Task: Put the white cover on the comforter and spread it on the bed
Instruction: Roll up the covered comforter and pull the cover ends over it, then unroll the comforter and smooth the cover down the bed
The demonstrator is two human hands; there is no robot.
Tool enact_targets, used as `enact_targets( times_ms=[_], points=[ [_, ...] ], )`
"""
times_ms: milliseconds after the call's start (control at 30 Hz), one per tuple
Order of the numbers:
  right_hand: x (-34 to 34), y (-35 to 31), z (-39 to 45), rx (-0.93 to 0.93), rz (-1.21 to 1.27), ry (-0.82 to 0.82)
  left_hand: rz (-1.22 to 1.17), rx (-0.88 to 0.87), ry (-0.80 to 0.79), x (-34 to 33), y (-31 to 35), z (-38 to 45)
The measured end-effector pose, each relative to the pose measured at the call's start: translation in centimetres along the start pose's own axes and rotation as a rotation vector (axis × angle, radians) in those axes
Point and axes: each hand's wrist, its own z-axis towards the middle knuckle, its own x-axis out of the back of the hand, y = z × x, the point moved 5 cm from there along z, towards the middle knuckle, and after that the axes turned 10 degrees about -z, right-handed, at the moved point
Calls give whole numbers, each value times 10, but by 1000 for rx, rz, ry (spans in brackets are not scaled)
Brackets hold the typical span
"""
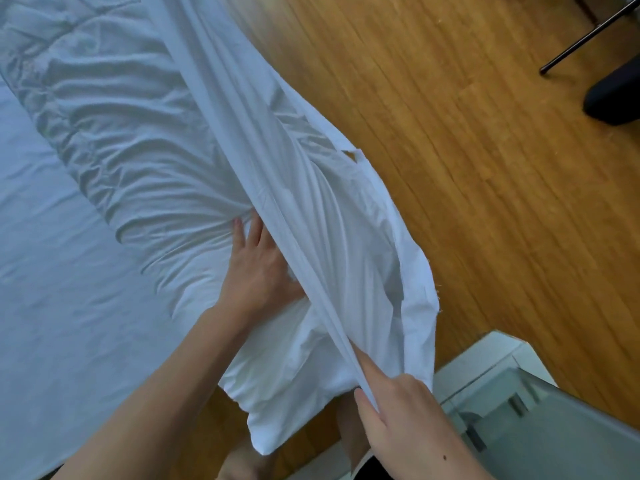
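Wooden floor (485,168) beside bed (52,271), right hand (405,410) pinching white cover (311,188), left hand (256,271) flat, fingertips hidden

The left arm reached forward and up from the lower left, bare to the wrist, forearm long and nearly straight. The left hand (258,271) lay with its back to the camera, fingers extended and slightly spread, two fingertips (238,225) showing plainly (the rest, thumb included, were hidden under white cloth). The right arm entered from the lower right corner, wrist slightly bent. The right hand (398,407) was turned back-up, its forefinger stretched along a fold of cloth and its thumb pressed in from below, pinching that fold between them; the other fingers were curled under, out of sight. The two hands were well apart.
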Motion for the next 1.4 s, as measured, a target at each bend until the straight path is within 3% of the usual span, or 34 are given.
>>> enact_targets(
  times_ms=[133,233,333,400,467,533,600,667,733,800,833,867,900,967,1000,1033,1067,1133,1200,1267,1333,1400],
  points=[
    [-13,-11,4,73,-113,-42,-129,-74,151,6,4,-5],
    [-11,-15,3,253,-166,125,-369,1,295,16,3,-11],
    [-21,2,-5,199,124,31,-207,-65,193,11,7,-8],
    [-21,8,2,277,-29,167,-214,-18,117,-2,-7,-2],
    [-34,11,11,347,-177,273,-612,166,195,-3,-18,-6],
    [-35,-4,22,355,-162,158,-1089,410,203,-6,-21,-10],
    [-42,-13,39,341,-148,19,-1247,517,207,-10,-23,-13],
    [-47,-11,60,311,-167,-20,-1102,515,207,-1,-27,-13],
    [-53,-6,78,294,-162,-37,-869,379,146,16,-34,-11],
    [-58,0,80,322,-187,-37,-558,102,22,33,-40,-12],
    [-58,3,79,322,-195,-25,-494,-55,39,42,-48,-13],
    [-59,4,78,310,-182,-23,-423,-123,99,57,-54,-17],
    [-59,4,77,316,-161,-2,-417,-87,223,69,-64,-21],
    [-63,5,79,325,-114,-4,-519,123,640,98,-72,-31],
    [-68,6,81,315,-93,-26,-400,155,768,109,-57,-30],
    [-72,8,83,301,-77,-35,-264,37,785,114,-33,-20],
    [-74,11,84,281,-58,-36,-146,-173,664,107,-3,-1],
    [-79,17,82,248,-25,-30,1,-492,145,80,49,42],
    [-82,24,80,265,32,14,184,-427,-397,46,65,76],
    [-87,28,82,328,104,101,425,-256,-790,23,54,97],
    [-94,33,84,396,136,191,649,-148,-969,15,42,114],
    [-99,35,90,425,138,241,806,-83,-1016,15,37,126]
  ],
)
